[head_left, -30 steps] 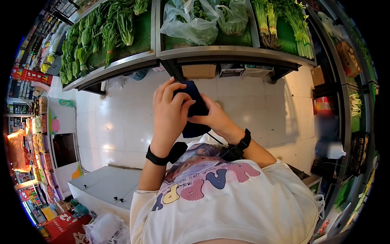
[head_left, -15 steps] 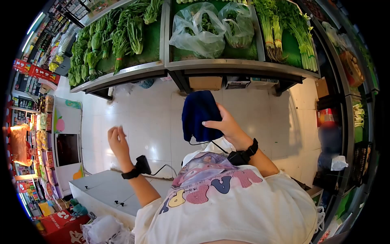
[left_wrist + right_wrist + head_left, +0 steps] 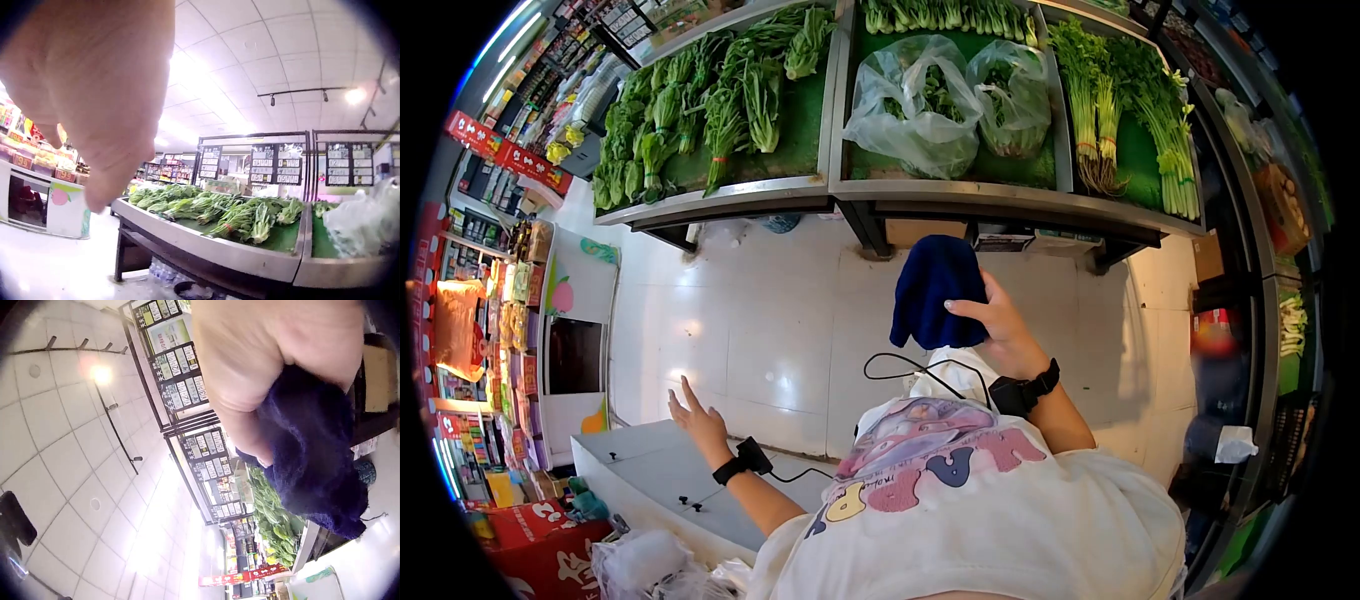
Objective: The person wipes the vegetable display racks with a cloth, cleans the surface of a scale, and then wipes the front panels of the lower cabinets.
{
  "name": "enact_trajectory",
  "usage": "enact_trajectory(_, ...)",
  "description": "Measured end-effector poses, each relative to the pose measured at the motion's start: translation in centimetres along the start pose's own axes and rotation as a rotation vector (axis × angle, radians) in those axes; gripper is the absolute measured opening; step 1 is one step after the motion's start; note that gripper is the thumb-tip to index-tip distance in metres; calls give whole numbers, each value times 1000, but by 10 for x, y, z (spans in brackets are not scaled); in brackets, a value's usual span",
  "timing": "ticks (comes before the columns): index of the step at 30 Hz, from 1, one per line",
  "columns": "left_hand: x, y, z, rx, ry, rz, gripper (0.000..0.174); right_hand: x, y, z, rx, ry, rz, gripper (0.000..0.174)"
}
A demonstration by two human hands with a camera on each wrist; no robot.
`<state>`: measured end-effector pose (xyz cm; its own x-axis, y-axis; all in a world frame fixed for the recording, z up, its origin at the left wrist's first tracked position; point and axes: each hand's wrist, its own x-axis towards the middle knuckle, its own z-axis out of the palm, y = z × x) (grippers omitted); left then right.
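Note:
A dark blue cloth (image 3: 938,290) hangs in front of the person's body, pinched along its right side by the right hand (image 3: 1008,325), thumb on the near face. In the right wrist view, the right hand (image 3: 275,356) grips the bunched blue cloth (image 3: 312,450). Out to the left, the left hand (image 3: 700,420) is held in the air with fingers spread, holding nothing, above a white cabinet (image 3: 650,470). The left wrist view shows part of the left hand (image 3: 100,81) close to the lens, with no object in it.
Ahead stands a metal-edged vegetable stand (image 3: 730,190) with leafy greens (image 3: 665,110), bagged vegetables (image 3: 915,110) and celery bunches (image 3: 1100,110). Tiled floor (image 3: 730,300) lies below. Snack shelves (image 3: 510,340) stand at the left, dark racks at the right. A thin black cable (image 3: 900,358) loops near the shirt.
The left hand has let go of the cloth and moved down and left, its fingers now spread. The cloth hangs looser in the right hand. The head view has shifted.

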<state>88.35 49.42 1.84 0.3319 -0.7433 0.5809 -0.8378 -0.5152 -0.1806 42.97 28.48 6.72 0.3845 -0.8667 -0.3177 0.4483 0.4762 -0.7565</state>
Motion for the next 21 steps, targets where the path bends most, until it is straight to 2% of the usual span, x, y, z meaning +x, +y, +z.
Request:
enact_trajectory(2,4,-2,6,-10,-200,-130,30,8,-8,-3,17,9,9,66)
enact_trajectory(3,1,-17,23,-141,-557,-439,31,12,-12,-5,35,14,14,65)
enact_trajectory(5,1,-19,30,-299,-808,-717,26,24,-21,-10,60,-1,23,64)
enact_trajectory(7,2,2,22,-336,-606,-649,21,39,-31,-17,74,-40,33,63)
enact_trajectory(10,-4,29,38,-424,-149,-544,43,67,-41,-31,85,-119,71,62)
enact_trajectory(12,16,37,40,-131,81,-3,36,82,-51,-34,98,-124,122,63)
enact_trajectory(14,42,53,35,-132,-190,-152,26,98,-61,-37,103,-145,158,65)
enact_trajectory(15,69,74,16,-275,-569,-577,24,104,-65,-40,101,-162,171,67)
enact_trajectory(17,95,98,12,-411,-812,-975,28,118,-77,-42,92,-204,193,70)
enact_trajectory(19,101,110,16,-393,-546,-896,28,127,-91,-39,86,-258,208,73)
enact_trajectory(21,114,117,13,-204,-132,-224,25,141,-94,-43,66,-303,237,75)
